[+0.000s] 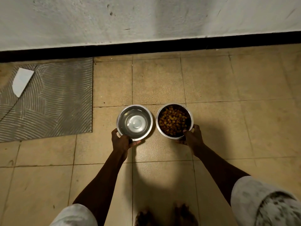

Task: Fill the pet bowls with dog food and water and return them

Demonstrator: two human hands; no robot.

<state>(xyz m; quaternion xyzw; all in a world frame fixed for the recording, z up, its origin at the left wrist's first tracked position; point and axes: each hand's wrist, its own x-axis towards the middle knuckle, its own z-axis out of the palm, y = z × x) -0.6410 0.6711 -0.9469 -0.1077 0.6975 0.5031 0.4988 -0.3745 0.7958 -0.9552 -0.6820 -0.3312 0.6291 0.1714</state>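
head view, water bowl (134, 122) and food bowl (174, 120) upright, side by side

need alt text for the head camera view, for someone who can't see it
Seen from above, a person holds two steel bowls side by side over a tiled floor: the left hand grips the water bowl, the right hand grips the bowl of dog food. A grey patterned mat lies to the left by the wall.

Left hand (121, 141) gripping water bowl (134, 122), right hand (193, 136) gripping kibble bowl (174, 120)
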